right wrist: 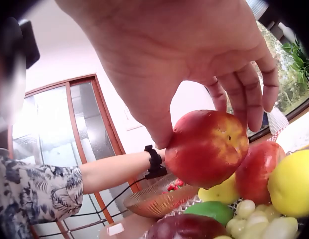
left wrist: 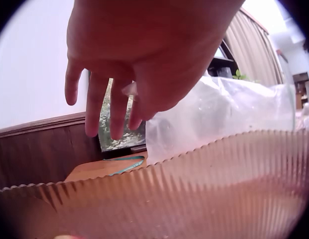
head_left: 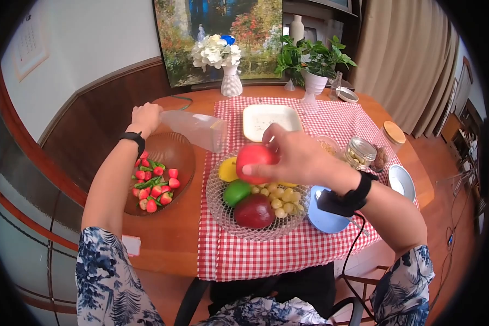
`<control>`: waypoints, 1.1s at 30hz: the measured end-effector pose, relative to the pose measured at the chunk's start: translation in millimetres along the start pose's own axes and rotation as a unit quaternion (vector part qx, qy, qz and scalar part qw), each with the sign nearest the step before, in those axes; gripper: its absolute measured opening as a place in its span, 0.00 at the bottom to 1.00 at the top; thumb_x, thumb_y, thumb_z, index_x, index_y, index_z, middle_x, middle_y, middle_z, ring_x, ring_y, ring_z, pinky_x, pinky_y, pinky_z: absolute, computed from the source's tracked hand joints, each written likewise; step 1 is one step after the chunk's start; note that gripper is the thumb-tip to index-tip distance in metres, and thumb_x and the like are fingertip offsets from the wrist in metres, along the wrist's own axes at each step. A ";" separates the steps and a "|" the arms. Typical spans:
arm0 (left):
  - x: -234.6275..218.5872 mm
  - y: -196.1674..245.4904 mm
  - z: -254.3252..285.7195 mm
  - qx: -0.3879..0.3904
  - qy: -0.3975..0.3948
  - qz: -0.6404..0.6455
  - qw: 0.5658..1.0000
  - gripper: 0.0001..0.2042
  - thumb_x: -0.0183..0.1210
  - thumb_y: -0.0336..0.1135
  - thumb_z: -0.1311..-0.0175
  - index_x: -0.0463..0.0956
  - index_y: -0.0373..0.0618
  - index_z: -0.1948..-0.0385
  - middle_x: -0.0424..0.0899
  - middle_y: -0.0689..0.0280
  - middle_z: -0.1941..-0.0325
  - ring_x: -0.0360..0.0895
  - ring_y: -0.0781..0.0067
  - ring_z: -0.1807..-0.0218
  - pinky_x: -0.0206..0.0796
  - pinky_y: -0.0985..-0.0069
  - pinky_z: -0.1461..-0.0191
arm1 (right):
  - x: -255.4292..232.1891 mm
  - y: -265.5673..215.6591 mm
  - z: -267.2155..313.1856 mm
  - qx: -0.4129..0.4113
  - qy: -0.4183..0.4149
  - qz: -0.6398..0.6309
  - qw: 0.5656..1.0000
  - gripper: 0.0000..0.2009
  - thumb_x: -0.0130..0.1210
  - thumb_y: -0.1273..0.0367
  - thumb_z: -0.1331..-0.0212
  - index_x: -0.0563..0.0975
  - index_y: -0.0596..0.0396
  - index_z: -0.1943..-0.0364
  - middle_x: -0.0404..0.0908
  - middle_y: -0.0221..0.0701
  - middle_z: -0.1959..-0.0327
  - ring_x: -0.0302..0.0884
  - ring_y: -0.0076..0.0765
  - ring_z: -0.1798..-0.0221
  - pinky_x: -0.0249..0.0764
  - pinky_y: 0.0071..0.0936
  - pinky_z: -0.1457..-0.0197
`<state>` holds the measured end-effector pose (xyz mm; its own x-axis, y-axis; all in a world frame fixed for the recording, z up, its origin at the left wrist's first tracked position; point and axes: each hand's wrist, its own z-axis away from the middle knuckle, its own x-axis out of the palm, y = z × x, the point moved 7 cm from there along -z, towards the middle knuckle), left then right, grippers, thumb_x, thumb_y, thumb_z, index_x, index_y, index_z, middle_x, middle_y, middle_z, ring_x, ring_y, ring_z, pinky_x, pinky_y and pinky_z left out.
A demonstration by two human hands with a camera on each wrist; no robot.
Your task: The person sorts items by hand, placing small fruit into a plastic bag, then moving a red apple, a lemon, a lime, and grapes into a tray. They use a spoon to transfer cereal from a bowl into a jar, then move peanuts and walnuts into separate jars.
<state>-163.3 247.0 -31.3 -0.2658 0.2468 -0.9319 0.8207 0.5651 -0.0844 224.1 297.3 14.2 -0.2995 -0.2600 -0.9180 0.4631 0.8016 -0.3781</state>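
My right hand (head_left: 304, 157) grips a red nectarine (right wrist: 206, 147) between thumb and fingers, above a cut-glass fruit plate (head_left: 214, 209). On that plate lie a dark red mango (head_left: 254, 211), a green fruit (head_left: 237, 192), yellow fruit (head_left: 228, 169) and pale grapes (head_left: 280, 204). Another red fruit (right wrist: 259, 169) shows behind the held one in the right wrist view. At the left, my left hand (head_left: 145, 117) pinches the end of a clear plastic bag (head_left: 195, 130), behind a ribbed amber bowl (head_left: 187, 157) of strawberries (head_left: 156, 190).
A white tray (head_left: 270, 111) stands behind the plate, on a red checked cloth (head_left: 244, 266). To the right are a blue plate (head_left: 328, 221), a glass jar (head_left: 359, 153) and a white bowl (head_left: 401, 182). A flower vase (head_left: 231, 82) and a potted plant (head_left: 314, 81) stand at the back.
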 end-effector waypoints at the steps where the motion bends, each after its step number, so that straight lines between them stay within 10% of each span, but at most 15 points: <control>1: 0.9 -0.4 -1.5 0.003 0.002 -0.002 1.000 0.11 0.61 0.38 0.39 0.86 0.57 0.57 0.87 0.55 0.57 0.84 0.51 0.51 0.67 0.55 0.38 | 5.0 -2.1 2.5 -0.013 -0.008 0.015 1.000 0.41 0.65 0.37 0.52 0.74 0.65 0.50 0.84 0.51 0.64 0.84 0.55 0.57 0.78 0.42 0.50; 7: 16.6 -14.7 5.6 0.017 -0.104 -0.260 0.960 0.30 0.58 0.41 0.34 0.61 0.62 0.29 0.85 0.65 0.48 0.82 0.64 0.44 0.55 0.41 0.31 | 26.4 1.5 14.3 -0.070 0.040 0.069 0.994 0.34 0.65 0.42 0.50 0.75 0.62 0.55 0.84 0.48 0.64 0.83 0.54 0.57 0.75 0.46 0.47; 11: -7.2 -9.2 3.6 0.009 -0.091 -0.279 0.956 0.31 0.59 0.44 0.35 0.61 0.59 0.29 0.82 0.61 0.43 0.79 0.59 0.40 0.55 0.44 0.29 | 20.8 3.4 24.8 -0.117 0.118 0.067 0.984 0.32 0.63 0.44 0.48 0.77 0.61 0.53 0.83 0.46 0.58 0.81 0.53 0.52 0.72 0.46 0.43; 14: -9.0 14.3 0.3 0.033 -0.155 0.035 0.987 0.36 0.62 0.51 0.38 0.59 0.56 0.28 0.76 0.56 0.35 0.74 0.54 0.35 0.55 0.51 0.27 | 4.0 3.8 42.1 -0.107 0.157 0.051 0.980 0.30 0.63 0.46 0.46 0.78 0.60 0.52 0.82 0.45 0.56 0.80 0.52 0.49 0.72 0.44 0.43; 16: -10.6 60.3 18.2 0.196 -0.206 0.262 0.922 0.43 0.63 0.60 0.42 0.57 0.54 0.27 0.69 0.52 0.30 0.68 0.49 0.30 0.57 0.58 0.26 | -15.3 9.8 65.1 -0.086 0.182 0.051 0.978 0.29 0.63 0.47 0.45 0.79 0.60 0.53 0.82 0.44 0.55 0.80 0.51 0.49 0.73 0.43 0.44; 18: -2.7 72.2 18.4 0.244 -0.199 0.193 0.929 0.45 0.63 0.63 0.43 0.55 0.53 0.26 0.66 0.51 0.28 0.65 0.49 0.28 0.56 0.59 0.25 | -46.3 20.5 97.9 -0.098 0.266 0.032 0.958 0.23 0.65 0.54 0.43 0.79 0.62 0.56 0.82 0.44 0.56 0.80 0.50 0.52 0.75 0.41 0.48; 28: -66.7 170.5 28.3 0.292 -0.131 0.176 0.931 0.47 0.67 0.55 0.43 0.51 0.40 0.26 0.64 0.45 0.28 0.63 0.53 0.26 0.56 0.67 0.25 | -41.8 132.3 244.4 0.172 0.292 0.044 0.940 0.15 0.64 0.63 0.41 0.80 0.64 0.65 0.83 0.39 0.68 0.79 0.35 0.70 0.74 0.31 0.65; 33: -96.0 301.1 59.7 0.451 -0.219 0.219 0.837 0.47 0.67 0.55 0.43 0.52 0.38 0.27 0.69 0.44 0.31 0.68 0.50 0.30 0.61 0.65 0.29 | 8.5 158.5 258.4 0.260 0.224 -0.008 0.939 0.22 0.63 0.51 0.41 0.81 0.61 0.64 0.83 0.42 0.75 0.83 0.43 0.75 0.76 0.36 0.70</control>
<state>139.5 346.5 11.7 0.2101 -0.1485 -0.9664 0.8916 -0.3764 0.2516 510.4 283.0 -84.4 -0.5772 0.0769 -0.8130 0.7657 0.3970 -0.5060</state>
